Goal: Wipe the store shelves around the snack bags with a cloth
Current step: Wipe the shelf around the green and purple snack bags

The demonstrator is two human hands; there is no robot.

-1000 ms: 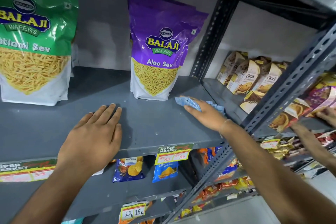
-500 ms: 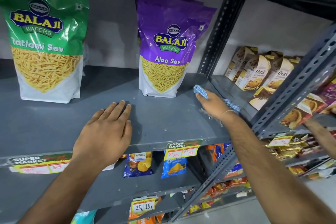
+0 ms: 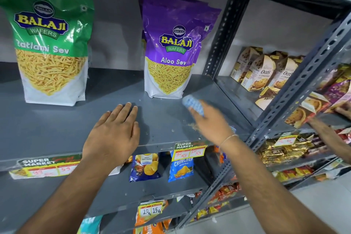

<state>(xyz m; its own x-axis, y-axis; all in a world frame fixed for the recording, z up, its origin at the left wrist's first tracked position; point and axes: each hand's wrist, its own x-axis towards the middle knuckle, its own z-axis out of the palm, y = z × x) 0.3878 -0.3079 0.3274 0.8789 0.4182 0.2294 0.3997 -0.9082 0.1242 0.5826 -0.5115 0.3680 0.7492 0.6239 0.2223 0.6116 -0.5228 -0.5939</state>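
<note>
A grey metal shelf (image 3: 57, 129) holds a green Ratlami Sev bag (image 3: 51, 43) at the left and a purple Aloo Sev bag (image 3: 172, 47) in the middle, both upright. My left hand (image 3: 114, 131) lies flat on the shelf, palm down, in front of the gap between the bags. My right hand (image 3: 210, 121) presses a blue checked cloth (image 3: 191, 103) onto the shelf just in front and right of the purple bag; the hand and cloth are blurred. Crumbs (image 3: 192, 125) lie on the shelf beside the right hand.
A perforated upright post (image 3: 220, 30) bounds the shelf at the right. Beyond it stand oat cookie boxes (image 3: 266, 72), where another person's hand (image 3: 341, 110) reaches in. Price tags (image 3: 188, 150) hang on the shelf edge. Small snack packs (image 3: 180, 167) fill lower shelves.
My right hand has swept the cloth from the shelf's right rear corner back towards the front of the purple bag. My left hand stays flat in the same place.
</note>
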